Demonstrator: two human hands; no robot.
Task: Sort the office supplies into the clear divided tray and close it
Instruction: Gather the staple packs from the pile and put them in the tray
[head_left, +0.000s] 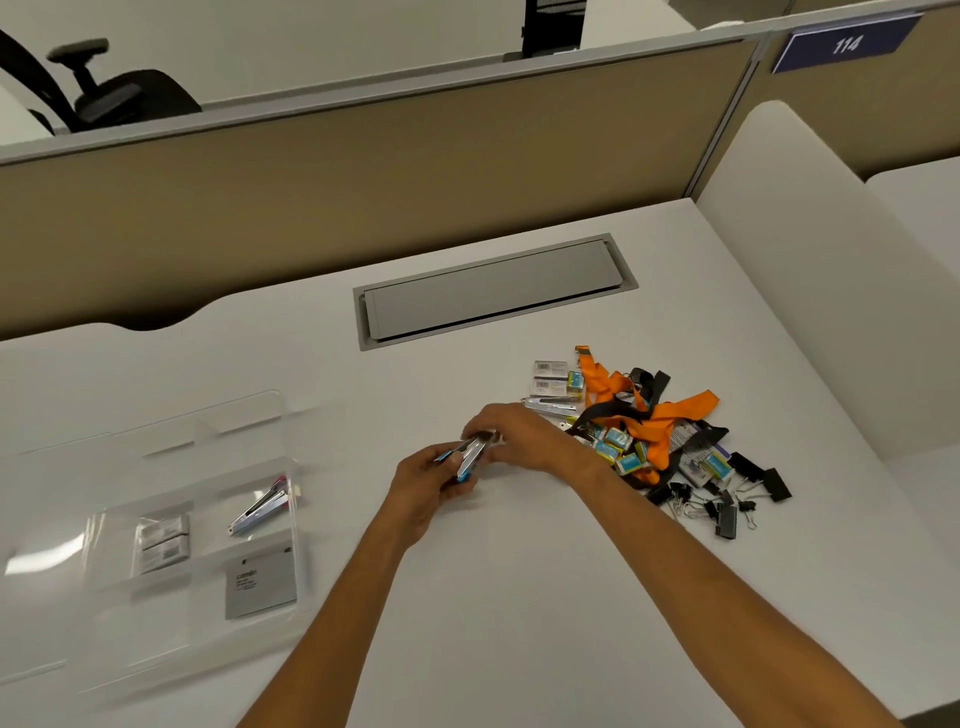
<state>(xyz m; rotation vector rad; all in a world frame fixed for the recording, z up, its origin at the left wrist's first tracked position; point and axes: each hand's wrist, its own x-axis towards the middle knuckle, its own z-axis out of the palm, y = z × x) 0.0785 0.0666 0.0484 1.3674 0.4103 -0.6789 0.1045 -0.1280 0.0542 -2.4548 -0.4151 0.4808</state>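
Gripping the blue stapler (470, 457) with left hand (434, 480) and right hand (519, 434), fingers curled round it, right of the clear divided tray (298, 525), carry it level to the pink stapler (260, 512) compartment.

The plain white surface (519, 571) carries bright orange fabric lanyards (670, 415) tangled with black fabric lanyards (660, 382), matte black metal binder clips (727, 519), small teal-and-yellow cardboard boxes (615, 441) and white boxes printed with black barcodes (550, 376). The clear plastic divided tray (297, 551) shows a shiny silver stapler with a pink end (258, 511) and a flat grey card with dark lettering (260, 584), while the silver metal stapler with a blue end (470, 460) glints. Behind, the beige fabric partition (311, 197) bears a dark blue sign with white numerals (844, 44).
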